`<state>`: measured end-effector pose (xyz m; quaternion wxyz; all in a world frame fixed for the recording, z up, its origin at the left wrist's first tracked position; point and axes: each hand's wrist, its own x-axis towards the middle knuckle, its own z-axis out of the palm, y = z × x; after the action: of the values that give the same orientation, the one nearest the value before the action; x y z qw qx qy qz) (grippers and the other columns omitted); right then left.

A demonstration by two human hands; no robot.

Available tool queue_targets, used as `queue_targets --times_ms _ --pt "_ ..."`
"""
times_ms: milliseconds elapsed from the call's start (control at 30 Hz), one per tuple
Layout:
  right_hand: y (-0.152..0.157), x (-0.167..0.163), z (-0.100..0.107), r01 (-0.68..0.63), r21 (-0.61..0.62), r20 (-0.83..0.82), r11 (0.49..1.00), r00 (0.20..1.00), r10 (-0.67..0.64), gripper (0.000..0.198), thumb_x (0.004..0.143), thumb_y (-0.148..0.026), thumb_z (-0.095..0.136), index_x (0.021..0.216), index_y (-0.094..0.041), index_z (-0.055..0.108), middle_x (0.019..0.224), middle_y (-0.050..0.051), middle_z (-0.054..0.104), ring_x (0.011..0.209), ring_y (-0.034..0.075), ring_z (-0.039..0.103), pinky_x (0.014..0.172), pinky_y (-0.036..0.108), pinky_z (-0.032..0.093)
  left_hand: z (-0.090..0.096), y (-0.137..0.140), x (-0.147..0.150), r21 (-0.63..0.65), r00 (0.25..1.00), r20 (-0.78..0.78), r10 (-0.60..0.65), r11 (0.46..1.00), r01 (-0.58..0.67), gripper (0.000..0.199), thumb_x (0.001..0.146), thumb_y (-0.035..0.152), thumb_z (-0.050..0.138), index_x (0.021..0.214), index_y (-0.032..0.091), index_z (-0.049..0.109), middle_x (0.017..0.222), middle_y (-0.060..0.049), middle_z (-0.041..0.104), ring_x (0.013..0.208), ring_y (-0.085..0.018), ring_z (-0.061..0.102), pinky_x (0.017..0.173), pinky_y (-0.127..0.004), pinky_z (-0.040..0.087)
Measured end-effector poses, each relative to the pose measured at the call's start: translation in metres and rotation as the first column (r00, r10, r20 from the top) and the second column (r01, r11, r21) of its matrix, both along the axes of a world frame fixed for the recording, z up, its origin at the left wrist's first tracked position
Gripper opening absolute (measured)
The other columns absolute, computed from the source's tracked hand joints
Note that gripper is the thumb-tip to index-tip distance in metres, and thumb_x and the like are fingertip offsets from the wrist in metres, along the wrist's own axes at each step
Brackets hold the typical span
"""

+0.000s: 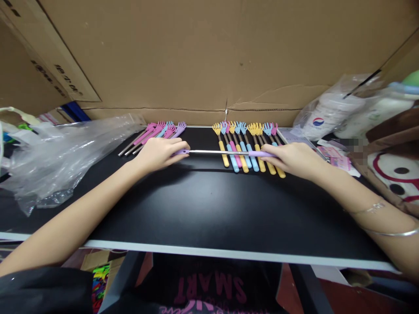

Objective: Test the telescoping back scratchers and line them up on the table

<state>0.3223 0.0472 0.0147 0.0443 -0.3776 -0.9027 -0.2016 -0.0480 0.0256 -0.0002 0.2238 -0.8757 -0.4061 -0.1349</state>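
Note:
A purple back scratcher with a metal rod [218,152] is stretched level between my two hands, above the black table. My left hand [163,153] is closed over its purple head end, hiding most of the claw. My right hand [290,159] grips the purple handle at the other end. Under and behind the rod, several back scratchers with yellow, blue and pink handles [242,159] lie side by side. Behind my left hand sits a smaller group of pink, blue and purple scratcher heads [160,129] with bare metal rods, partly hidden by that hand.
Clear plastic bags [65,157] spread over the table's left side. A cardboard wall [209,56] closes off the back. At the right stand a white tub [330,115] in plastic, small pink cards [338,159] and a brown plush item [393,170]. The table's pale edge [209,253] runs along the front.

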Motion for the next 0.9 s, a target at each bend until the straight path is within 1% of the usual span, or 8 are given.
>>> queue_targets --times_ms 167,233,400,567,633,733,800,900 --pt "-0.028 -0.028 -0.014 -0.127 0.072 -0.002 0.989 0.992 0.127 0.047 0.096 -0.048 0.023 0.087 -0.020 0.060 0.049 0.000 0.055 0.041 0.011 0.044 0.047 0.023 0.018 -0.002 -0.022 0.033 0.022 0.985 -0.033 -0.172 0.985 0.173 0.029 0.096 0.040 0.037 0.094 0.022 0.060 0.080 0.002 0.067 0.060 -0.009 0.060 0.046 -0.023 0.026" --pt "-0.038 -0.037 -0.018 -0.159 0.096 0.012 0.983 0.987 0.159 0.044 0.096 -0.045 0.025 0.089 -0.020 0.060 0.049 0.000 0.056 0.040 0.011 0.045 0.046 0.024 0.016 -0.003 -0.031 0.044 0.041 0.976 -0.045 -0.211 0.976 0.213 0.028 0.095 0.040 0.039 0.091 0.022 0.060 0.074 0.003 0.065 0.056 -0.009 0.059 0.045 -0.023 0.024" --pt "-0.044 -0.040 -0.015 -0.153 0.124 0.015 0.980 0.988 0.152 0.046 0.096 -0.047 0.025 0.088 -0.020 0.062 0.050 0.000 0.058 0.041 0.011 0.048 0.046 0.024 0.015 -0.003 -0.036 0.051 0.053 0.978 0.024 -0.206 0.977 0.205 0.025 0.095 0.040 0.041 0.091 0.023 0.059 0.073 0.005 0.065 0.052 -0.008 0.056 0.045 -0.023 0.024" --pt "-0.036 -0.034 -0.007 -0.132 0.095 0.015 0.987 0.991 0.132 0.050 0.095 -0.051 0.023 0.092 -0.021 0.063 0.050 0.000 0.056 0.041 0.011 0.046 0.047 0.024 0.016 -0.004 -0.030 0.047 0.015 0.982 0.023 -0.189 0.982 0.189 0.024 0.094 0.041 0.042 0.095 0.024 0.059 0.077 0.005 0.066 0.053 -0.009 0.057 0.045 -0.024 0.023" --pt "-0.029 -0.028 -0.004 -0.120 0.044 -0.008 0.992 0.993 0.121 0.051 0.095 -0.052 0.022 0.091 -0.021 0.062 0.050 0.000 0.055 0.042 0.011 0.044 0.047 0.023 0.018 -0.002 -0.026 0.044 0.012 0.986 0.021 -0.168 0.986 0.167 0.026 0.094 0.041 0.041 0.095 0.024 0.060 0.079 0.004 0.066 0.057 -0.009 0.059 0.046 -0.024 0.024" --pt "-0.014 -0.012 0.005 -0.082 -0.139 -0.062 0.987 0.995 0.073 0.048 0.094 -0.054 0.024 0.089 -0.022 0.060 0.054 -0.002 0.056 0.045 0.011 0.046 0.047 0.022 0.023 0.003 -0.015 0.031 -0.009 0.996 0.015 -0.084 0.996 0.084 0.029 0.095 0.042 0.040 0.095 0.023 0.062 0.083 0.002 0.067 0.065 -0.011 0.061 0.047 -0.024 0.025" --pt "-0.003 0.000 0.012 -0.051 -0.309 -0.089 0.950 0.996 0.025 0.045 0.093 -0.055 0.028 0.090 -0.022 0.059 0.058 -0.002 0.058 0.049 0.012 0.050 0.048 0.022 0.027 0.006 -0.008 0.021 -0.047 1.000 0.008 -0.025 0.999 0.026 0.030 0.094 0.044 0.040 0.096 0.023 0.062 0.086 0.001 0.068 0.067 -0.011 0.062 0.048 -0.023 0.026" --pt "0.008 0.015 0.023 -0.015 -0.518 -0.105 0.855 0.993 -0.046 0.043 0.092 -0.055 0.031 0.095 -0.023 0.059 0.061 -0.001 0.061 0.051 0.013 0.054 0.050 0.023 0.032 0.010 -0.003 0.009 -0.123 1.000 0.006 0.006 0.992 -0.006 0.030 0.093 0.045 0.041 0.098 0.023 0.061 0.091 0.002 0.069 0.069 -0.012 0.062 0.050 -0.022 0.030"
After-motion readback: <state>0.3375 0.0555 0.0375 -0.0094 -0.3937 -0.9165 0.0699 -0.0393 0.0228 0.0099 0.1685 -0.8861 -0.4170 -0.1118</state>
